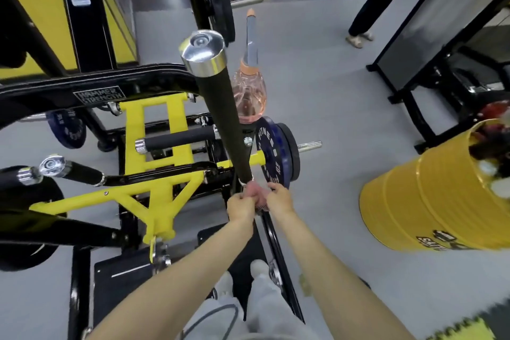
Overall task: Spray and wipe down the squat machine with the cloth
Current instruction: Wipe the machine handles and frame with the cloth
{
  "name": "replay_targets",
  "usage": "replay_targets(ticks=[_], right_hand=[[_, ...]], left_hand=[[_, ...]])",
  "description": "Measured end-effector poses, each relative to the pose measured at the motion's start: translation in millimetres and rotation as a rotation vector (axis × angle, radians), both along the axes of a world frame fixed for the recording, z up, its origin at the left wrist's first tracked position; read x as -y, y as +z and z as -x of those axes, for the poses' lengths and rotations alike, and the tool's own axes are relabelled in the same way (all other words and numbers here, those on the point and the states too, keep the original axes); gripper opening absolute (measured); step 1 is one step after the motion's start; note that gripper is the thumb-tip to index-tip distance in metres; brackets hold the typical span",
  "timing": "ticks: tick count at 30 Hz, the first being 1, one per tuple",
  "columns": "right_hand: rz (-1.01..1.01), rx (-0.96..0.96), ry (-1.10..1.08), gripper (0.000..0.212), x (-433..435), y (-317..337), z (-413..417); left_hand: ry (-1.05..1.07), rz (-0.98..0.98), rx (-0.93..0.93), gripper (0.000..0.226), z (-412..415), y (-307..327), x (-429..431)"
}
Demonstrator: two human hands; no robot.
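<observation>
Cloth (255, 193), pink and bunched, sits wrapped round the base of the long handle (220, 107) at the machine's right edge. I see both hands clenched on it: left hand (240, 208) on its left side, right hand (280, 199) on its right. Handle is a matte black foam tube with a chrome cap. Machine (154, 130) is yellow and black steel tubing. Clear pink bottle (249, 96) behind the handle, near a blue plate (271, 154).

My left hand (240, 205) and right hand (280, 199) covered most of the pink cloth (255, 194), so how it sat round the base of the black handle (220, 119) was hidden. That handle hid part of the spray bottle (252, 96). The right edge cut off the yellow barrel (430, 201), its contents a blur. The top edge cropped the bystander (378, 0).
</observation>
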State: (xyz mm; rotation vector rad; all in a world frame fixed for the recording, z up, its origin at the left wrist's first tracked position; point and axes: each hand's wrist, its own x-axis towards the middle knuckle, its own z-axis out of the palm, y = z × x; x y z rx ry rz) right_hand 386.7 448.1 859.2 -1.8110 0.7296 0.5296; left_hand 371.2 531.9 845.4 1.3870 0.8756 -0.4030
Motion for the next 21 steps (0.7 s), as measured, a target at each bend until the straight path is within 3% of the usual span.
replay_targets(ticks=[3,6,10,14,16,21], right_hand=[[-0.245,-0.072,0.01,0.034,1.7,-1.0,4.8],[-0.485,-0.159,-0.123,0.026,10.7,-11.0,3.3],[-0.198,-0.082,-0.144,0.025,16.6,-6.9,-7.0],[0.08,0.163,-0.076,0.017,10.9,13.2,-28.2],[0.068,0.243,0.058,0.016,3.2,18.3,-43.2],[-0.103,0.186,0.474,0.028,-5.0,32.0,-79.4]], left_hand=[[-0.008,0.136,0.086,0.008,7.7,9.0,-6.9],[-0.094,0.277,0.061,0.008,7.3,17.2,-17.2],[-0.305,0.335,-0.03,0.026,0.0,15.9,-27.6],[-0.205,-0.065,-0.153,0.018,0.2,11.4,-31.4],[-0.156,-0.115,-0.18,0.012,5.3,10.7,-38.3],[-0.135,-0.1,-0.167,0.016,18.9,11.1,-46.5]])
